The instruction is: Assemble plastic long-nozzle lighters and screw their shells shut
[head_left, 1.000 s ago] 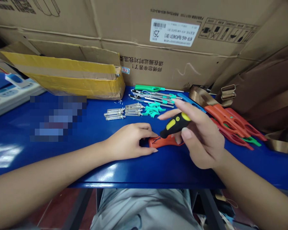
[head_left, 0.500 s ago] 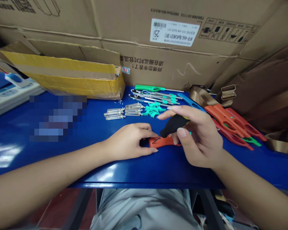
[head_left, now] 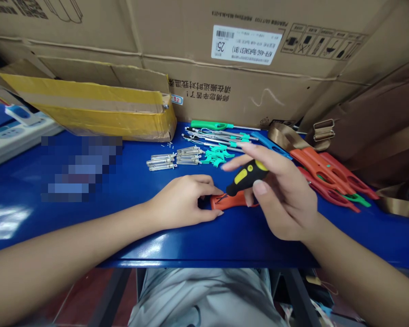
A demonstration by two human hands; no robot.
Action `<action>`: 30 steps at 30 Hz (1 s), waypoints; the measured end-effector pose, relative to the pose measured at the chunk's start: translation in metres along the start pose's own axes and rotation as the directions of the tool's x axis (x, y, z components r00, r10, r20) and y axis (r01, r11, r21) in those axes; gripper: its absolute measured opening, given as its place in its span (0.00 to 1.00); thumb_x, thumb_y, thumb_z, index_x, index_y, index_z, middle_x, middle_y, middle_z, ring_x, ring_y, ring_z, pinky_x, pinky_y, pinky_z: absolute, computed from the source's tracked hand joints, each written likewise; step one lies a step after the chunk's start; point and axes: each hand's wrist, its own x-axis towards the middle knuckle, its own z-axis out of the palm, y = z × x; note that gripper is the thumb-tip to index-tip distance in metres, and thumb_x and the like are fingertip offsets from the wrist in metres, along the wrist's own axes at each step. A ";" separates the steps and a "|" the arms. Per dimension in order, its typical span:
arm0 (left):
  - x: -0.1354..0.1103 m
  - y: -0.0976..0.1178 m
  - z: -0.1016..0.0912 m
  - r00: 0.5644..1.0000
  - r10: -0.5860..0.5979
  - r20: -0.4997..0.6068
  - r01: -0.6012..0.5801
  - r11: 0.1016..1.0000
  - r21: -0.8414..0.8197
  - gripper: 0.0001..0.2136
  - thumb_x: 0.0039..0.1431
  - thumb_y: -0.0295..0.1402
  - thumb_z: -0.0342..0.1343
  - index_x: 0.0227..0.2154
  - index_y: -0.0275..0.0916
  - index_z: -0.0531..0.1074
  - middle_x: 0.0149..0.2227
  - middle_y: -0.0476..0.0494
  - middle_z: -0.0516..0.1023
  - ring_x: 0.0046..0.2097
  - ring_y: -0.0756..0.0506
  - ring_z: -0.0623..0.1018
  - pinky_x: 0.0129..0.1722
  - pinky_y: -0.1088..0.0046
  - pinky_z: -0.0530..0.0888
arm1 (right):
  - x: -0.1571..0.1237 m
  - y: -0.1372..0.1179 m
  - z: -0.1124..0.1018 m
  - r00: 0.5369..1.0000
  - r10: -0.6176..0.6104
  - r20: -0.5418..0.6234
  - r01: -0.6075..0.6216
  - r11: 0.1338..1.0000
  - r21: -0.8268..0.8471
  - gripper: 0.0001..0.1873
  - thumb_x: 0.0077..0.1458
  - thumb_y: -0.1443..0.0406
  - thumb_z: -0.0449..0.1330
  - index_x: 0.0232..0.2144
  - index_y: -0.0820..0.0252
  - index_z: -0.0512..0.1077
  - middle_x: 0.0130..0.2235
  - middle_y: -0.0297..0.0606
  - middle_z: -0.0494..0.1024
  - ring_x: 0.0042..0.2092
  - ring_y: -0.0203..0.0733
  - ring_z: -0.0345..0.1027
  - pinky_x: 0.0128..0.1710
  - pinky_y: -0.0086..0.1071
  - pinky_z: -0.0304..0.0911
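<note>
My left hand [head_left: 192,200] is closed on the left end of an orange lighter body [head_left: 236,200], thumb on the near side and fingers on the far side, holding it to the table. In my right hand [head_left: 281,195] is a black and yellow screwdriver [head_left: 246,178], tilted with its thin shaft angled down onto the orange body. The thumb and fingers surround its handle. My right palm hides the right end of the lighter body. Beyond the hands lie teal plastic triggers [head_left: 218,155] and clear fuel tanks [head_left: 191,155].
Several metal lighter tubes with wires [head_left: 221,137] and a green lighter [head_left: 209,125] lie at the back. Orange lighter shells [head_left: 322,170] are piled at right near a brown strap [head_left: 281,135]. A taped cardboard box [head_left: 122,118] and a white power strip [head_left: 17,136] stand left.
The screwdriver handle has turned in my right fingers, so its yellow patches now show. My left hand and the orange lighter body stay in place.
</note>
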 end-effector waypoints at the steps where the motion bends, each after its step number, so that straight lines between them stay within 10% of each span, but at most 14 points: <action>1: 0.000 0.000 0.000 1.000 -0.002 -0.006 0.002 1.000 0.000 0.12 0.59 0.37 0.66 0.44 0.42 0.81 0.41 0.47 0.80 0.42 0.45 0.80 0.41 0.70 0.74 | 0.000 0.000 0.000 1.000 -0.005 0.009 0.005 1.000 0.002 0.28 0.65 0.71 0.54 0.66 0.50 0.63 0.53 0.41 0.79 0.49 0.47 0.78 0.46 0.43 0.78; 16: 0.000 0.003 0.001 0.999 -0.040 -0.006 0.040 0.999 -0.030 0.07 0.57 0.35 0.64 0.38 0.41 0.81 0.40 0.47 0.80 0.39 0.47 0.79 0.35 0.72 0.71 | 0.009 -0.005 -0.003 0.983 -0.182 -0.003 0.178 0.964 -0.196 0.24 0.59 0.63 0.69 0.57 0.49 0.71 0.39 0.36 0.83 0.36 0.43 0.78 0.34 0.36 0.77; 30: -0.001 0.004 0.000 0.999 -0.043 0.021 0.044 0.999 -0.003 0.12 0.58 0.34 0.63 0.45 0.41 0.81 0.38 0.47 0.77 0.38 0.47 0.77 0.36 0.72 0.72 | -0.001 0.003 0.001 0.989 -0.022 -0.145 0.013 0.998 -0.057 0.26 0.62 0.64 0.65 0.61 0.46 0.69 0.45 0.39 0.82 0.37 0.45 0.78 0.34 0.40 0.77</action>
